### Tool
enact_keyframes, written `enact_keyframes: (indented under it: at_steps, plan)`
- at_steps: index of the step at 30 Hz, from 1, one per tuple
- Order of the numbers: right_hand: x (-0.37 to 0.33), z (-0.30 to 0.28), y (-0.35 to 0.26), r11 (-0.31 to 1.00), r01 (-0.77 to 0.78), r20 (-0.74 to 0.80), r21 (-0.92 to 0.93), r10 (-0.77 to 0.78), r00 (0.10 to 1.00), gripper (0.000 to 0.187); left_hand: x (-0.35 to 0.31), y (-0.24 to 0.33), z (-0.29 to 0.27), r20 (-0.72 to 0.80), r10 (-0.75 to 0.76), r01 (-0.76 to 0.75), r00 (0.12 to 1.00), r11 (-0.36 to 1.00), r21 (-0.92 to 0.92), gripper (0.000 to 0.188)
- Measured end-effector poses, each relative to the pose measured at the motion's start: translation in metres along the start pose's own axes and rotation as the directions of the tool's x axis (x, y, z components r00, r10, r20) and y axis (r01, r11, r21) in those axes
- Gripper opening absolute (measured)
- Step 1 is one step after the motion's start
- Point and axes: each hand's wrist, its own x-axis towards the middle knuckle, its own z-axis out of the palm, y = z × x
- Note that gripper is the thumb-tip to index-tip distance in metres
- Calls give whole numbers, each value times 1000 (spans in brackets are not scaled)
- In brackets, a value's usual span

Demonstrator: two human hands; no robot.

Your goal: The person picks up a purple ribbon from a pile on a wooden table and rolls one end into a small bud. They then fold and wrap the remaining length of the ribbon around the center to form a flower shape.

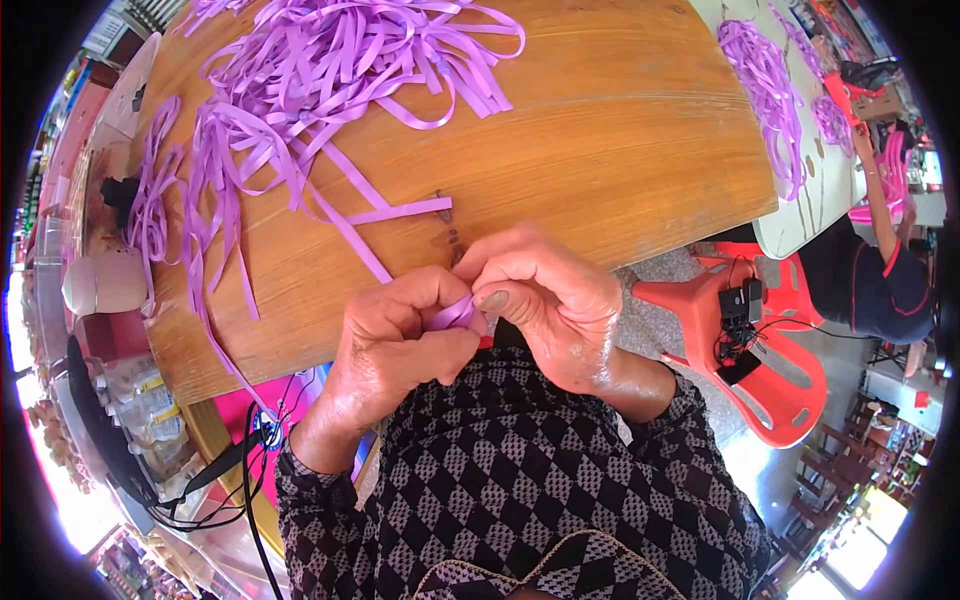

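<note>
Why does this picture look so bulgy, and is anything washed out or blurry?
In the head view, the wide fisheye lens bows the edges of the wooden table and blackens the corners; bright patches near the left and lower-right rims are washed out; the right hand shines at the wrist and seems slightly smeared at the knuckles.

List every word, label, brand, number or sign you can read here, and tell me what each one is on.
There is no text I can read out.
Heaped flat purple ribbons: no lettering shows.
Brown wooden tabletop: dark marks, no readable writing.
Clear plastic packages at the left: any print is too small to read.
Crowded background shelves at the right: too small and blurred to read.
</note>
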Motion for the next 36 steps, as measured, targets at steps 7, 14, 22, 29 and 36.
enact_keyframes:
  at_steps: [7, 14, 22, 29, 36]
  plan:
    - [-9, 14, -1, 856, -363, -15, 369, 396, 918, 12, 2, -2, 10, -261, 46, -53, 964, 998, -19, 31]
    - [-5, 13, -1, 698, -510, 89, 503, 546, 833, 15, -3, -14, 3, -200, 231, -231, 952, 973, 26, 32]
    - [-4, 11, -5, 547, -585, 182, 599, 618, 765, 19, -2, -24, -2, 84, 799, -515, 596, 299, 804, 19]
    - [-6, 10, -12, 815, -462, 41, 350, 479, 877, 36, -6, -19, -5, -126, 591, -301, 797, 568, 766, 13]
    - [-14, 1, -8, 927, -354, 89, 125, 345, 935, 22, -5, -17, -5, -59, -104, 82, 993, 952, -295, 19]
